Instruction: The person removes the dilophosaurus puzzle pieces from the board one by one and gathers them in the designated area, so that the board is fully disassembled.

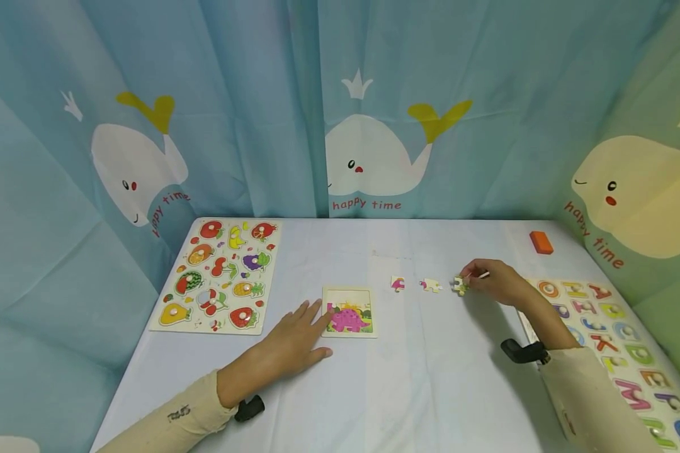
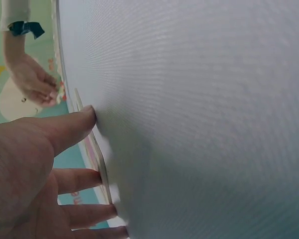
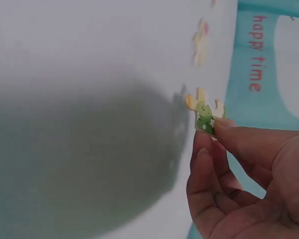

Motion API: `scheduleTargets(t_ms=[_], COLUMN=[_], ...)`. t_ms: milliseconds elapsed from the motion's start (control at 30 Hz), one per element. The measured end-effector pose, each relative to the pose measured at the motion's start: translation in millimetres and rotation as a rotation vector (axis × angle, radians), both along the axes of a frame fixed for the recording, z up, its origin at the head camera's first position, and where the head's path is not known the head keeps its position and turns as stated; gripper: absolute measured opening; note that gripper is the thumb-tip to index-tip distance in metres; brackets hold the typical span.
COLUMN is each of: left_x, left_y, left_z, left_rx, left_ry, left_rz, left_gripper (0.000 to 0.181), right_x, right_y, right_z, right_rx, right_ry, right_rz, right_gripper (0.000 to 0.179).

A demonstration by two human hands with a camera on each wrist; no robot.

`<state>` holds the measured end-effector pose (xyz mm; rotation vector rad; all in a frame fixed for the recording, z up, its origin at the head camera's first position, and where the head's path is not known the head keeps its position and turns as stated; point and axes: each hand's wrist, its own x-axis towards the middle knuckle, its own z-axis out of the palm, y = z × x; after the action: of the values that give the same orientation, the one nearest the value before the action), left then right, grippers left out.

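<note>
Between thumb and fingers, my right hand (image 1: 492,280) pinches a jigsaw piece (image 3: 205,115) printed in green, yellow and white, raised a little over the table. To its left on the cloth lie a pale jigsaw piece (image 1: 430,285) and a pink and white jigsaw piece (image 1: 397,284). My left hand (image 1: 294,340) is spread with straight fingers at the left side of the puzzle board (image 1: 348,335), its fingertips touching the frame. The board shows a pink dinosaur picture (image 1: 348,318) in its lower part and a bare pale area above.
A fruit peg board (image 1: 269,277) lies at the left of the table. On the right, a letter peg board (image 1: 592,352) sits partly under my right forearm. An orange block (image 1: 541,242) rests at the back right. Blue whale-print curtains (image 1: 283,126) surround the white tabletop (image 1: 408,390).
</note>
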<state>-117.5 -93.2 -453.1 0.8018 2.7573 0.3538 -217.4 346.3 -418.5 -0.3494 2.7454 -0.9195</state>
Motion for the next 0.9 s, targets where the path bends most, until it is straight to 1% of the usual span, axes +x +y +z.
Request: scheduleTargets(t_ms=[100, 200, 400, 500, 567, 633, 733, 800, 900], left_x=[0.1, 0.0, -0.4, -0.8, -0.7, -0.7, -0.8, -0.8, -0.8], left_y=[-0.4, -0.6, -0.4, -0.7, -0.2, 0.1, 0.3, 0.2, -0.1], left_z=[-0.6, -0.7, -0.9, -1.4, -2.0, -2.2, -2.6, -2.4, -3.0], left_rx=[0.000, -0.003, -0.005, -0.006, -0.008, -0.009, -0.010, -0.010, -0.012], left_ry=[0.003, 0.002, -0.007, -0.009, -0.009, -0.011, -0.010, -0.008, -0.005], left_rz=[0.000, 0.001, 0.005, 0.005, 0.004, 0.005, 0.008, 0.010, 0.011], left_gripper=[0.073, 0.073, 0.073, 0.072, 0.072, 0.072, 0.072, 0.072, 0.073], right_x=[-2.0, -4.2, -5.9, -3.7, -0.8, 2.0, 5.4, 8.4, 15.3], right_y=[3.3, 3.4, 0.0, -4.6, -10.0, -19.2, -43.1, -65.2, -103.7], right_z=[-7.0, -13.2, -22.5, -26.3, -26.4, -25.5, -23.0, -21.7, -20.5], right_rx=[0.003, 0.032, 0.128, 0.158, 0.176, 0.182, 0.156, 0.119, 0.059], right_ry=[0.007, 0.021, 0.010, 0.037, 0.060, 0.095, 0.169, 0.210, 0.220], right_rz=[0.008, 0.000, -0.054, -0.078, -0.103, -0.110, -0.088, -0.051, 0.008], right_gripper=[0.010, 0.008, 0.007, 0.009, 0.014, 0.019, 0.023, 0.022, 0.019])
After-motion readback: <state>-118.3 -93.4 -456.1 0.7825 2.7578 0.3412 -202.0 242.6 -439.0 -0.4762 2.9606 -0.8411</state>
